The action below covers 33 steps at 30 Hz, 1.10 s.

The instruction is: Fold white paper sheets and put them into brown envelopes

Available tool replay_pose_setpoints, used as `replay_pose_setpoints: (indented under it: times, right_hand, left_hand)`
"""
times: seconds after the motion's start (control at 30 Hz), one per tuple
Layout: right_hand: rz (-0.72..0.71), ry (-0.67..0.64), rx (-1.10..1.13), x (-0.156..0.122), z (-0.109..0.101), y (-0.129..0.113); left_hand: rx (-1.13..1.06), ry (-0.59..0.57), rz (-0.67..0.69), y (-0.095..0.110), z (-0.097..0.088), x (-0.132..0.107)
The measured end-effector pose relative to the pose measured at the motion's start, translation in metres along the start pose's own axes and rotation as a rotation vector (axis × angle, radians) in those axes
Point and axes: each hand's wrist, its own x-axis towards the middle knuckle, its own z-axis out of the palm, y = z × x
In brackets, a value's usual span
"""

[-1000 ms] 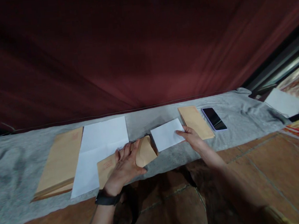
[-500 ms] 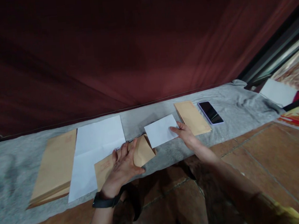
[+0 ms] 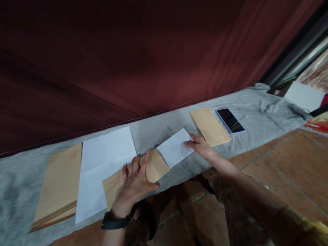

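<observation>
A brown envelope (image 3: 157, 165) lies on the grey cloth with its open end facing right. My left hand (image 3: 134, 181), wearing a black wristband, rests across it with fingers spread, pressing it down. Between the thumb and fingers of my right hand (image 3: 199, 145) is a small sheet of white paper (image 3: 174, 148), held by its right end. The paper's left edge meets the mouth of the envelope; whether it is inside I cannot tell. Under the envelope's left part lies a larger white sheet (image 3: 106, 155) with a fold crease.
A stack of brown envelopes (image 3: 58, 178) lies at the left. Beyond my right hand are more brown envelopes (image 3: 210, 126) and a phone (image 3: 230, 120) in a pale purple case. A dark red curtain (image 3: 147, 63) hangs behind the grey cloth (image 3: 164, 125); brown floor tiles (image 3: 291, 169) show in front.
My right hand has brought the white paper slightly left and tilted it, so its left edge now lines up with the envelope's mouth. My left hand has stayed in place on the envelope.
</observation>
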Motion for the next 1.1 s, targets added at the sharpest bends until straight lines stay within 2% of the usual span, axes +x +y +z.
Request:
replay_pose_setpoints:
  times: [0.2, 0.37, 0.6, 0.8, 0.97, 1.1]
  right_hand:
    - [0.005, -0.04, 0.035, 0.001, -0.001, -0.001]
    - [-0.014, -0.065, 0.021, 0.001, -0.001, 0.0]
    - [-0.017, -0.091, -0.068, 0.004, -0.006, 0.002]
    - [-0.005, -0.064, -0.076, 0.006, -0.008, 0.003]
    - [0.022, -0.042, -0.063, 0.006, -0.009, 0.004]
    - [0.047, -0.023, -0.032, 0.006, -0.008, 0.005]
  left_hand:
    - [-0.007, -0.02, -0.005, 0.003, -0.005, -0.002]
    - [0.001, -0.009, -0.002, 0.002, -0.002, -0.001]
    - [0.022, 0.031, 0.051, -0.005, 0.005, 0.0]
    - [0.034, 0.038, 0.104, -0.004, -0.001, 0.004]
    - [0.022, -0.047, 0.089, -0.002, -0.005, 0.009]
    - [0.01, -0.068, 0.085, 0.0, -0.003, 0.01]
